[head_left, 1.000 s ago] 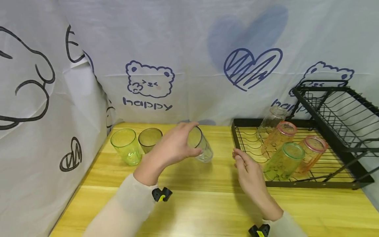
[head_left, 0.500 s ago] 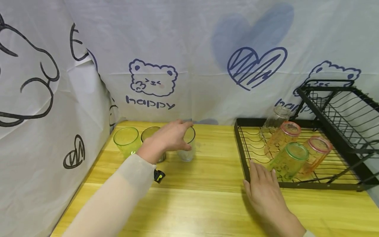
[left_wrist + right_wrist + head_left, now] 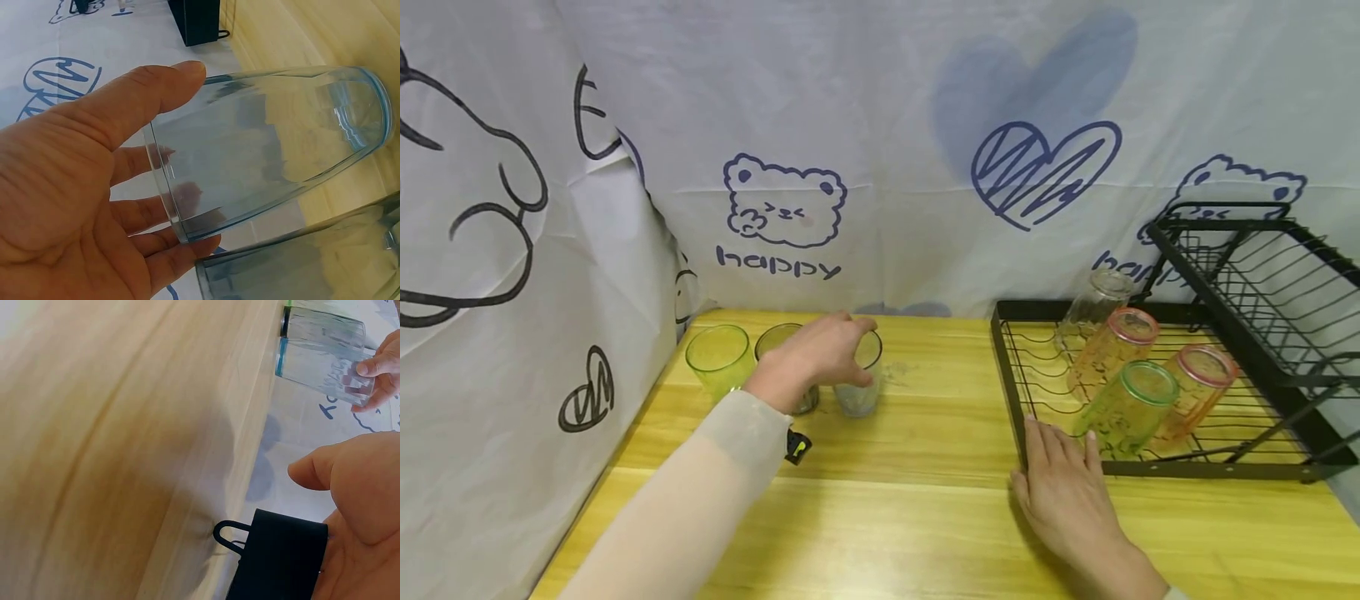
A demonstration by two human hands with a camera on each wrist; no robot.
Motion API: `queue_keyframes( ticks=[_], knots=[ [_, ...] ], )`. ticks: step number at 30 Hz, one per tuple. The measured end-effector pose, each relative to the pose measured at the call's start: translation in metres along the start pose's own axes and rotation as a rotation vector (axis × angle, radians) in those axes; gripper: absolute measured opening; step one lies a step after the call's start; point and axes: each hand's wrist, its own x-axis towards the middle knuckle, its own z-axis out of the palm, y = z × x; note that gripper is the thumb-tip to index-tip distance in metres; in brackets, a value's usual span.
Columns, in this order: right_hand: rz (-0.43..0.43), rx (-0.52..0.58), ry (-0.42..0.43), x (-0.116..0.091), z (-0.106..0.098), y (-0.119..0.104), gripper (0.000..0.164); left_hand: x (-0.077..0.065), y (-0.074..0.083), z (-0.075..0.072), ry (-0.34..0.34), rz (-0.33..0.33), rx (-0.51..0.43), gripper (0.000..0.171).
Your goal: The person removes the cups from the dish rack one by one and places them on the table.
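Note:
My left hand grips a clear, bluish glass tumbler near its rim. Thumb and fingers lie on opposite sides of it. This tumbler is upright on the wooden table, beside a smoky grey tumbler that my hand partly covers. Left of those, a green tumbler stands with its mouth up. My right hand rests at the front left corner of a black wire rack, fingers straight over its edge. In the right wrist view, its thumb is apart from the rack frame.
Upside-down tumblers occupy the rack's lower level: one clear, two pink and one green. An upper wire shelf rises on the right. A printed white cloth hangs behind the table.
My left hand has carried the clear tumbler leftward and set it upright beside the grey one. My right hand, fingers bent before, has moved right and down onto the rack's corner.

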Motion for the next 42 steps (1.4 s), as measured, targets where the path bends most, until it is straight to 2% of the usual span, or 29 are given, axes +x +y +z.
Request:
queue_keyframes(
  ticks=[8, 31, 42],
  knots=[
    [-0.01, -0.01, 0.014, -0.0009, 0.0019, 0.0006, 0.077, 0.0051, -0.0029, 0.0037, -0.004, 0.014, 0.009, 0.088],
    [-0.032, -0.022, 0.075, -0.0021, 0.0051, 0.0015, 0.074, 0.0088, 0.0009, 0.0068, 0.0, -0.034, 0.027, 0.091],
    [-0.045, -0.028, 0.098, -0.0031, 0.0065, 0.0022, 0.073, 0.0081, 0.0014, 0.0077, 0.007, -0.033, 0.034, 0.091]
  ],
)
